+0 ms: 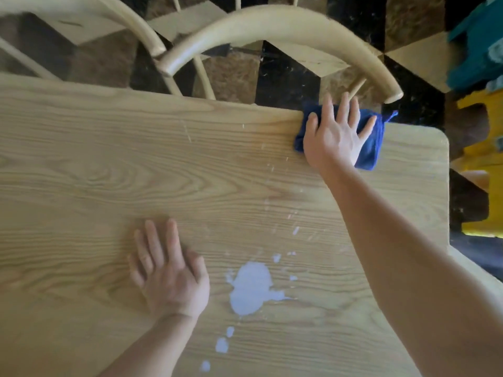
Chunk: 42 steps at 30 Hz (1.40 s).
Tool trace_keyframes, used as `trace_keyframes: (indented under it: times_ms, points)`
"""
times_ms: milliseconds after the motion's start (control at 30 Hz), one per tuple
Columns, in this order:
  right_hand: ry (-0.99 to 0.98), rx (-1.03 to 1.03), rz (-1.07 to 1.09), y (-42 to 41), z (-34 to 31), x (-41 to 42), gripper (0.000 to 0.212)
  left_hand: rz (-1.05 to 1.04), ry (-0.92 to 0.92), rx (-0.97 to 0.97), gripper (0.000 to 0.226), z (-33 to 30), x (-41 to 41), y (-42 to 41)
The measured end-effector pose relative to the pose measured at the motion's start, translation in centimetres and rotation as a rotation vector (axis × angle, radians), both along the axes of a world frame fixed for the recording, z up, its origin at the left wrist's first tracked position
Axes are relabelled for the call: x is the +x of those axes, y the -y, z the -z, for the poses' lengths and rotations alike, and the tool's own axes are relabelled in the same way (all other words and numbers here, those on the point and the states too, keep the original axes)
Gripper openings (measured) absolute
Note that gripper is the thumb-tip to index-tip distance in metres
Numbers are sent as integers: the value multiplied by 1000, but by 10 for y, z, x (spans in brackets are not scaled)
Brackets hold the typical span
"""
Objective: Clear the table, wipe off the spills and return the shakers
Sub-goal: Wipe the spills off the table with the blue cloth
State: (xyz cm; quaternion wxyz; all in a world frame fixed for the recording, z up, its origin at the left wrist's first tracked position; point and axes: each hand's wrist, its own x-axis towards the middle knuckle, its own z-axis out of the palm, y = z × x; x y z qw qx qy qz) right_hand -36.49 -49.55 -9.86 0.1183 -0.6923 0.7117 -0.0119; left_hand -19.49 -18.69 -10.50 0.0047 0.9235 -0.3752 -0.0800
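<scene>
A: Table first, since it fills nearly the whole view: pale wood, with no dishes or shakers on the part shown. So clearing looks done here, though I can't say where the shakers are.

B: And the chairs?

A: Two curved chair backs sit beyond the far edge, from eleven to one o'clock. They aren't part of the job.

B: What about the wiping?

A: I'd judge it barely started. The big white spill lies at about five o'clock from the table's middle, just beside the left hand, and looks untouched. A trail of white drops runs from it toward six o'clock, and thinner splashes lead up toward one o'clock.

B: Where is the cloth?

A: The blue cloth is at one o'clock, at the far edge near the corner, well apart from the big spill. The right hand presses it flat, fingers straight and spread, not clenched.

B: And the other hand?

A: The left hand rests flat on bare wood, fingers released, grasping nothing. Left to do: the spill, the drops, then the shakers.
</scene>
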Motion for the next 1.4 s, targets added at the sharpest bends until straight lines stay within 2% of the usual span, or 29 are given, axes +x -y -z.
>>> trace_keyframes:
  times_ms: [200, 367, 467, 600, 700, 800, 900, 1133, 1267, 1400]
  points:
    - [72, -12, -335, -47, 1, 140, 62, 16, 19, 25, 74, -2, -1, 1]
    - [40, 26, -605, -72, 2, 201, 62, 24, 28, 28, 72, -2, -1, 1]
    - [38, 22, -751, -88, 1, 214, 64, 17, 22, 33, 72, -2, 0, 1]
    - [-9, 19, -1074, -99, 2, 190, 63, 1, -3, 11, 69, -3, 1, 2]
    - [21, 23, -1129, -97, 2, 149, 63, -18, -30, -7, 68, -4, 2, 1]
    - [48, 53, -1005, -97, -1, 98, 65, -27, -44, -21, 67, -4, 1, 0]
    - [8, 66, -793, -91, -4, 36, 66, -31, -50, -39, 66, -4, 1, 0]
    - [-45, 101, -75, -114, -15, -109, 65, -33, -72, -9, 68, -6, 0, 0]
    - [2, 145, 288, -161, -17, -112, 64, -33, -64, -8, 69, -6, 0, 1]
    - [64, 136, 614, -164, -11, -50, 68, -44, -50, -4, 68, -6, -2, 3]
